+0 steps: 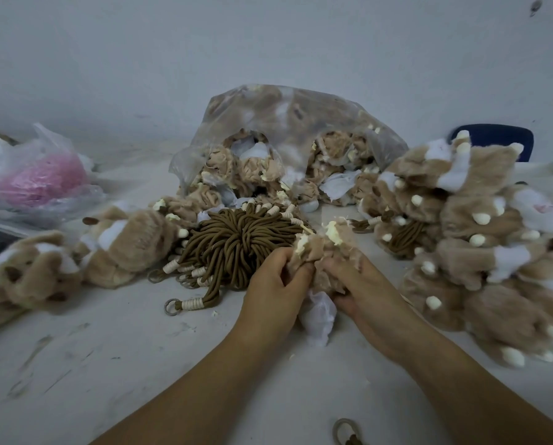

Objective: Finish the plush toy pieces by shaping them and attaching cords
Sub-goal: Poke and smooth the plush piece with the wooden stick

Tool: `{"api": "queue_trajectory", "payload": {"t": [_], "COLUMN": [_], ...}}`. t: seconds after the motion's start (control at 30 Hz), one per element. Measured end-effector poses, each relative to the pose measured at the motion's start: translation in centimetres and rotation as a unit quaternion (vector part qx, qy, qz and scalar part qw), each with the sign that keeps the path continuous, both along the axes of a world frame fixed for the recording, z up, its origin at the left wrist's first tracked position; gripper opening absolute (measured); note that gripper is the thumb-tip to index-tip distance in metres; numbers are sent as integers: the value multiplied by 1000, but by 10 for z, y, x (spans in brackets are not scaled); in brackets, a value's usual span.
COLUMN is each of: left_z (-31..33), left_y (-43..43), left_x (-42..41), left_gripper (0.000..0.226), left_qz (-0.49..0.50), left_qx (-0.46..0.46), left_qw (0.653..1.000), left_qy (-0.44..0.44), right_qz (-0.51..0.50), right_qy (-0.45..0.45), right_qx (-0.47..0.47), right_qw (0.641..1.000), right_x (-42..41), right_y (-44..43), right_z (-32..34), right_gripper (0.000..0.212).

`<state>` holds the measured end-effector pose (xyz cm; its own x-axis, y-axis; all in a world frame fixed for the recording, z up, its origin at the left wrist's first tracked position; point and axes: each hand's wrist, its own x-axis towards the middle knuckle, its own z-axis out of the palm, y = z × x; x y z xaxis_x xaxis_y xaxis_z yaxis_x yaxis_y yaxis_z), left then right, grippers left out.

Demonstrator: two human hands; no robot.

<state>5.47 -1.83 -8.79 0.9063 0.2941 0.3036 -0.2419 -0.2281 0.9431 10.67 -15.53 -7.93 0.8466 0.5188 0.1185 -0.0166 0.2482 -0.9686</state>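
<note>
A tan plush piece (325, 248), inside-out with cream tips and a white fabric part hanging below, is held in the middle of the table. My left hand (275, 277) grips its left side and my right hand (355, 281) grips its right side. Just behind lies a bundle of brown cords (236, 242) with cream-wrapped ends and metal rings. One cord (188, 305) sticks out toward the front.
A clear plastic bag (288, 130) of unturned plush pieces stands at the back. Shaped plush pieces are piled on the right (480, 226) and on the left (85, 252). A bag with pink material (40, 178) sits far left. A loose ring cord (345, 431) lies at the front edge.
</note>
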Motion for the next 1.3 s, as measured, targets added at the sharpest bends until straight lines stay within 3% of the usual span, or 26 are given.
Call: {"api": "queue_trajectory", "payload": {"t": [0.13,0.23,0.37,0.5,0.57,0.63,0.73,0.9,1.03,1.13,1.23,1.3], "left_z": [0,3,4,7,8,8,3,-9,-7,-3,-2,-1], "left_y": [1,1,6,9,11,10,2,1,6,6,2,0], "left_x": [0,4,9,6,7,8,9,11,12,9,8,7], "left_gripper": [26,28,13,8,8,4,14,29,40,29,11,12], "left_qz": [-22,-43,-119,-233,-249,-233,-214,-88,-68,-110,-166,-186], "left_qx": [-33,-157,-316,-461,-447,-389,-318,-214,-211,-230,-268,-296], "left_qw": [999,985,939,854,857,888,921,971,973,965,947,933], "left_qy": [1,48,63,61,66,80,77,60,63,60,67,83], "right_qz": [-78,-152,-142,-123,-127,-151,-171,-181,-156,-157,-177,-181], "right_qy": [-46,-68,-44,-53,-62,-54,-8,-21,-74,-83,-66,-55], "right_qx": [-62,-147,-165,-160,-162,-155,-111,-92,-142,-149,-142,-126], "right_qw": [994,975,975,978,977,975,979,979,975,973,972,974], "right_x": [2,2,-1,-4,-6,-5,-2,-2,-6,-9,-8,-8], "right_y": [0,-2,1,2,3,4,3,1,2,1,1,0], "right_z": [-5,-8,-9,-5,-6,-8,-7,-5,-4,-2,-1,2], "right_gripper": [24,21,24,25,21,18,15,26,31,24,32,35]}}
